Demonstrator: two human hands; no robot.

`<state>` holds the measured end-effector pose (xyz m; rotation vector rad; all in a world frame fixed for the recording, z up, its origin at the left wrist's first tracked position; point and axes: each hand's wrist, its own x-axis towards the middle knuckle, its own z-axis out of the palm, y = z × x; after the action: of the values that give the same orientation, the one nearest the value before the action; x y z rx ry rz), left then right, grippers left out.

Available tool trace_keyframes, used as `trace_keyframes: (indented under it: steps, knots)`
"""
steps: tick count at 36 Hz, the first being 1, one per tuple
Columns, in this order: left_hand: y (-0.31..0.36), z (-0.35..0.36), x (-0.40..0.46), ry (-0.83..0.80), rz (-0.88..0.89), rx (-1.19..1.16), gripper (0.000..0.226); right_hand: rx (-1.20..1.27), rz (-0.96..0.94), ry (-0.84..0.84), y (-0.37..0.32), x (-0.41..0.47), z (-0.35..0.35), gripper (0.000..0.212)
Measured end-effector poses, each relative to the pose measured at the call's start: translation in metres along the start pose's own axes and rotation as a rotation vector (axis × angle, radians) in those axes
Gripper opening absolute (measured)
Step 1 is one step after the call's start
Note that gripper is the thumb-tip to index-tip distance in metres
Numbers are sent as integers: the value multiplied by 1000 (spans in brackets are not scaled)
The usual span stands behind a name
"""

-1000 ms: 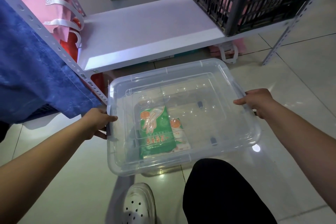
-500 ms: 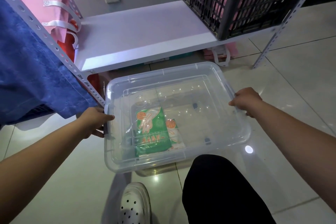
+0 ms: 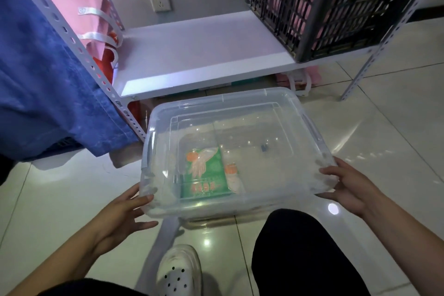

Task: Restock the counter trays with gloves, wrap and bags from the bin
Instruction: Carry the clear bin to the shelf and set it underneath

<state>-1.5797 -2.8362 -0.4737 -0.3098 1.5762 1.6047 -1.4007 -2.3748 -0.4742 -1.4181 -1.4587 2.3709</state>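
Resting on the tiled floor (image 3: pixel 396 142) just in front of a low metal rack, the clear plastic bin (image 3: pixel 240 113) has its lid on, and a green packet of gloves (image 3: pixel 206 175) printed with a pale hand lies inside, seen through the lid, toward the near left part of the bin. A second, paler packet (image 3: pixel 234 178) peeks out from beside the green one on its right; what it holds cannot be told.

The left hand (image 3: pixel 122 214) is at the bin's near left corner, fingers straight and spread, the upper fingertips touching the corner's edge without curling round it. The right hand (image 3: pixel 348 187) is at the near right corner, fingers likewise extended and laid against the rim, gripping nothing.

Beyond the bin's far edge, the white shelf (image 3: pixel 204 55) of the rack carries a black slatted crate (image 3: pixel 336 7) at its right end, with pink things showing through the slats. At the shelf's left end stand a pink bag (image 3: pixel 81 21) with white handles and a red bag (image 3: pixel 107 62) behind it. Blue cloth (image 3: pixel 43 84) hangs over the rack's left upright. A wall socket (image 3: pixel 159 0) sits above the shelf. Near the bottom edge of the view, a white perforated shoe (image 3: pixel 179 269) and a black trouser leg (image 3: pixel 307 255) are on the floor.
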Motion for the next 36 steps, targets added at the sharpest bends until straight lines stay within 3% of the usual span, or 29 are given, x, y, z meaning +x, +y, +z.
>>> trace_keyframes:
  steps: [8,11,16,20,25,28,34,36]
  knots:
    - [51,-1,-24,-45,111,-118,50,114,-62,-95,-39,-30,16,46]
    - [67,1,-47,-77,179,-113,59,93,-144,-149,-58,-48,22,48]
    - [106,6,-86,-61,339,-125,50,89,-315,-261,-114,-79,31,36]
    - [145,17,-99,-92,416,-143,50,127,-415,-276,-159,-85,51,41]
    - [184,35,-77,11,421,-315,47,139,-425,-272,-202,-63,93,47]
    - [203,43,-59,47,452,-336,53,119,-458,-256,-212,-50,114,39]
    - [223,41,-39,-20,647,-198,52,99,-662,-315,-203,-34,122,92]
    - [225,38,-32,-19,695,-190,52,77,-727,-286,-199,-28,127,99]
